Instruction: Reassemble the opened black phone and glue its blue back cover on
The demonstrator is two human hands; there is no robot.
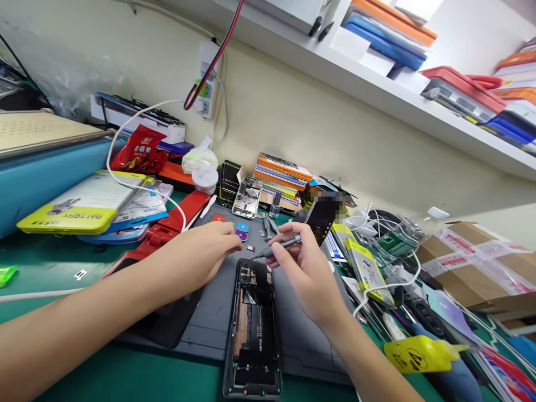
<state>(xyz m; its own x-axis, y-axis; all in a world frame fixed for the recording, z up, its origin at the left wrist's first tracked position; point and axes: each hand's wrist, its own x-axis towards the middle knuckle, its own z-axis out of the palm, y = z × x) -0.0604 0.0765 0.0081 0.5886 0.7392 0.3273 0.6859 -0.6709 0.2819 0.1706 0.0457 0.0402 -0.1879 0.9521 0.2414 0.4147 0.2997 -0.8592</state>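
An opened phone (257,329) lies on the grey mat (209,318) with its inner parts and black battery showing. My right hand (307,273) is closed round a slim grey screwdriver (288,242), whose tip points left just above the phone's top edge. My left hand (213,248) hovers beyond the phone's top left corner, fingers curled together in a pinch; what they hold, if anything, is hidden. Right by those fingertips lie a purple square piece (241,235) and a blue one (242,226). A small card-like part (250,248) sits between the hands.
Another opened phone (247,196) and a stack of orange boxes (280,170) stand at the back. Yellow battery packs (90,201) and a red tool (167,226) lie left. On the right are a propped dark screen (324,218), a yellow bottle (419,354), cables and a cardboard box (473,259).
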